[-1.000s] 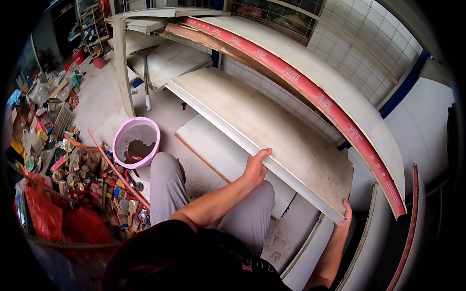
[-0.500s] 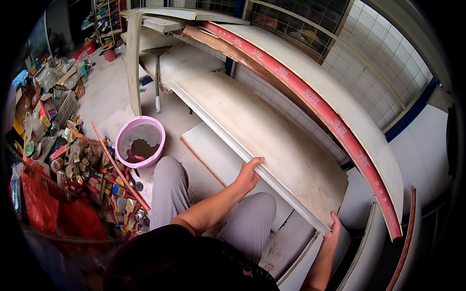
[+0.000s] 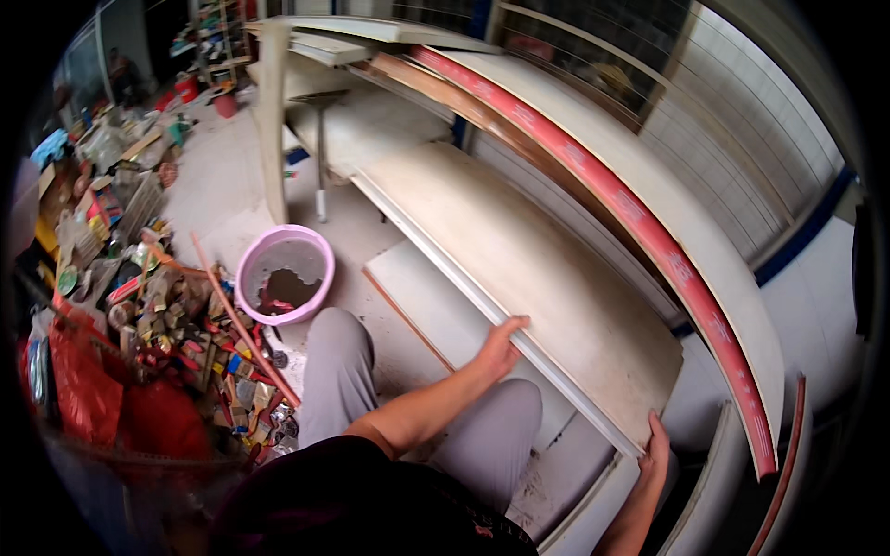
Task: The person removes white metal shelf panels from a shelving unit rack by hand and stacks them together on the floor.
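Note:
A dusty, cream-white shelf panel (image 3: 519,250) with a raised white front lip lies across the lower part of the rack before me. My left hand (image 3: 502,347) is closed around that front lip, its thumb on top and its fingers hidden underneath. At the panel's near right corner my right hand (image 3: 654,439) grips the end, thumb up along the edge and the other fingers mostly out of sight. Above and behind the panel runs an upper shelf (image 3: 732,213) with a red printed strip (image 3: 640,218) along its front.
Between my knees and the rack's post (image 3: 273,130) stands a pink basin (image 3: 329,278) with murky water and a reddish cloth-like thing. Heaped brushes and clutter (image 3: 195,343) cover the floor at left, with red bags (image 3: 88,380). A long-handled squeegee-like tool (image 3: 321,167) leans on a lower shelf.
The whole view has shifted, so everything sits slightly further right and lower. Both hands keep the same grip on the shelf panel, which shows no clear movement against the rack.

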The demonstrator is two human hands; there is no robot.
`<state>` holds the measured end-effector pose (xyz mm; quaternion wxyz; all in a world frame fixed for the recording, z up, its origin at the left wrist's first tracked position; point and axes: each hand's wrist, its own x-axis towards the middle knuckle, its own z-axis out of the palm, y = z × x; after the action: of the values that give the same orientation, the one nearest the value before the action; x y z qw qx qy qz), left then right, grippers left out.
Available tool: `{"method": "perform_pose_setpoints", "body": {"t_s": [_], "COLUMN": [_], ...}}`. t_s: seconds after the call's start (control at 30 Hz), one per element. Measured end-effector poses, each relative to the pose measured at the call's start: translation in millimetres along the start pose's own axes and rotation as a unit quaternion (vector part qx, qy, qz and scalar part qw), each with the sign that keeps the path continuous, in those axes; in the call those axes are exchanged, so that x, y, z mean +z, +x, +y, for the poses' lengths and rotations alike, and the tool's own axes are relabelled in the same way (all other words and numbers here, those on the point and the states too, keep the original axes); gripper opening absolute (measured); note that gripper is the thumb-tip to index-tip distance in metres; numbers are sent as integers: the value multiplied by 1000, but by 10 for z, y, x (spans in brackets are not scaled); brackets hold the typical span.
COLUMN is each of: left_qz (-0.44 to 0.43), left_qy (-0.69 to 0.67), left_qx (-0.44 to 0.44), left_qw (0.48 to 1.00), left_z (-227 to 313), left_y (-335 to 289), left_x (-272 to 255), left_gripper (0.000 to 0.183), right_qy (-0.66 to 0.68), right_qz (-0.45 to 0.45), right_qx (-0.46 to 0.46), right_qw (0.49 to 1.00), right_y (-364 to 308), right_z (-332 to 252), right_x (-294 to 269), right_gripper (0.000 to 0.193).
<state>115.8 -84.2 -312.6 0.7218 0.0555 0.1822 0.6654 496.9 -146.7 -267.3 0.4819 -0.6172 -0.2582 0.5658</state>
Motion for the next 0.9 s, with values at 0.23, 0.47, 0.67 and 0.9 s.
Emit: {"method": "perform_pose_setpoints", "body": {"t_s": [0.23, 0.47, 0.67, 0.9], "left_qz": [-30, -32, -37, -26], "left_qy": [15, 22, 21, 30], "left_qx": [-71, -69, -80, -73], "left_qw": [997, 997, 996, 997], "left_z": [-149, -78, -86, -85], "left_y": [25, 35, 47, 46], "left_x": [10, -81, -63, -104], "left_gripper": [22, 25, 25, 25], "right_qy": [70, 99, 124, 150], "right_qz": [14, 3, 8, 14], "right_qx": [-13, -14, -21, -9], "right_qw": [997, 995, 992, 989], "right_y": [178, 456, 546, 665], "right_z": [113, 109, 141, 194], "right_x": [-404, -341, -417, -408], "right_gripper": [44, 43, 41, 40]}}
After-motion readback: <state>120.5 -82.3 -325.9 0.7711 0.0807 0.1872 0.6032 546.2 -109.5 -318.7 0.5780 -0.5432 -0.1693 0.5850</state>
